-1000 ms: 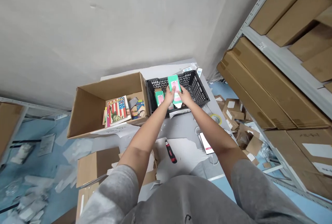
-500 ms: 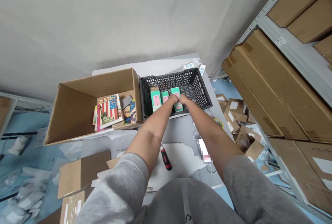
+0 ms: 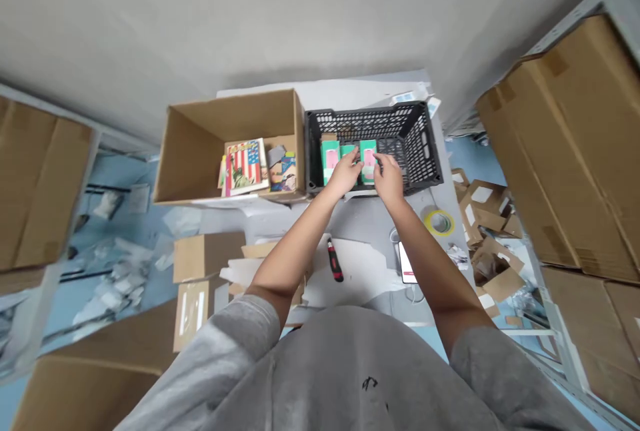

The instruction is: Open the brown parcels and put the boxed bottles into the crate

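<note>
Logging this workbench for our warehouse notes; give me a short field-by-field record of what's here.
Left hand: over the crate, at the middle box
Right hand: at the right-hand box
Crate: black plastic crate
Contents: mint-green and pink boxes
Beside crate: open cardboard box holding a flag-covered book
On table: yellow tape roll, red-and-black tool, phone

Mint-green boxes [image 3: 330, 159] are showing pink panels right beside the fingers [image 3: 382, 164]. A black crate [image 3: 425, 144] is presenting a lattice pattern around those fingers. Left of the fingers, a book [image 3: 245, 168] is displaying red-and-white stripes (stars on blue, Statue of Liberty included). Below them, a screwdriver handle [image 3: 335, 268] is showing red and black, and a tape roll [image 3: 440, 222] is showing yellow.
</note>
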